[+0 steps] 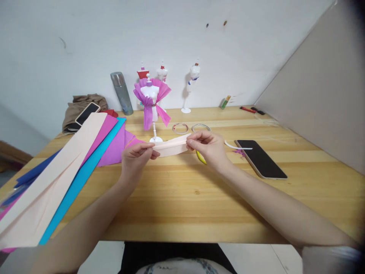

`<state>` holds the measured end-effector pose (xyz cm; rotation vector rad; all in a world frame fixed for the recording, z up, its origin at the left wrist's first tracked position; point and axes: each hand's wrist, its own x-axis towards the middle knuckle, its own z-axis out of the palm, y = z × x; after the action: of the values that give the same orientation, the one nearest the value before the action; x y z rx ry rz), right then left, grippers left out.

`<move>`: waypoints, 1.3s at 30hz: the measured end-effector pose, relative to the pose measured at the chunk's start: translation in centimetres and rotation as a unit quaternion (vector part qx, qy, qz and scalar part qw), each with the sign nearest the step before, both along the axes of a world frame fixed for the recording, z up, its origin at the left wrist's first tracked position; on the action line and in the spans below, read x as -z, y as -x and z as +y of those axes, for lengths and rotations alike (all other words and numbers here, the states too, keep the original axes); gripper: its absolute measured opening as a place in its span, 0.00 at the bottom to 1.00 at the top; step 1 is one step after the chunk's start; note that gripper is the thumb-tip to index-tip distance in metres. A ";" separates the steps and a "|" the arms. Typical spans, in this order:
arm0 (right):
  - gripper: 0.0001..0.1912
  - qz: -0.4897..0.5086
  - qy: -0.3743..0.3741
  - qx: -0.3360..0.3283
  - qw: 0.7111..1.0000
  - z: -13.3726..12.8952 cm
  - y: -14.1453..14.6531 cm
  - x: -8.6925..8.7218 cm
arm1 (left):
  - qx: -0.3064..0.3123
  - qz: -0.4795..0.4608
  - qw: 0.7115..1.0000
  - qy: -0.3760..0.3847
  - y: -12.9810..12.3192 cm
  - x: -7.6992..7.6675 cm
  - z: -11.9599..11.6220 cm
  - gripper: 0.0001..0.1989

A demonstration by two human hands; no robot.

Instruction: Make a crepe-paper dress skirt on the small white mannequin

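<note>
Between my two hands stretches a pale pink strip of crepe paper (172, 147), with a crease running along its length. My left hand (137, 156) pinches its left end between thumb and fingers. The right end is pinched by my right hand (207, 147). Just behind the strip stands a small white dress form (150, 93) with purple and pink crepe paper (162, 90) gathered about its shoulders and waist. Something yellow and curved (201, 157) lies under my right hand, partly hidden, its kind unclear.
Folded crepe paper sheets (76, 152) in several colours lie at the left. Two tape rolls (180, 128), a phone (261, 159) and a white strip (238, 147) lie on the wooden table (182, 213). A flask (122, 93) and more dress forms (195, 72) stand along the wall.
</note>
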<state>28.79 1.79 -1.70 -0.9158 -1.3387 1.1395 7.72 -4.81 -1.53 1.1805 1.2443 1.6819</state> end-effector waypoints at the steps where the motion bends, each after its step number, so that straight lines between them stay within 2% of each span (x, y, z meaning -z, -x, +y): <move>1: 0.09 -0.001 -0.004 0.001 1.000 0.0 0.0 0.0 | 0.001 -0.001 1.000 -0.001 0.0 0.0 0.0 0.05; 9: 0.08 -0.014 -0.027 0.013 0.999 -0.1 0.0 0.5 | -0.020 0.012 1.000 -0.014 -0.1 0.0 0.0 0.05; 15: 0.04 -0.012 -0.083 0.019 0.996 -0.4 0.2 0.9 | -0.046 0.020 0.998 -0.026 -0.1 0.2 0.0 0.07; 21: 0.05 -0.008 -0.099 0.013 0.995 -0.3 0.2 1.1 | -0.056 0.038 0.997 -0.031 -0.1 0.2 0.0 0.07; 28: 0.04 -0.037 -0.129 0.027 0.991 -0.3 0.1 1.4 | -0.059 0.041 0.997 -0.032 -0.1 0.6 0.1 0.11; 39: 0.05 -0.147 -0.229 0.054 0.961 0.0 -0.4 2.2 | -0.073 0.118 0.989 -0.052 0.0 1.0 0.0 0.06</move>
<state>29.16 1.82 -3.93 -0.8191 -1.6814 0.5816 7.75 -4.81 -2.50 1.4141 1.4303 1.7707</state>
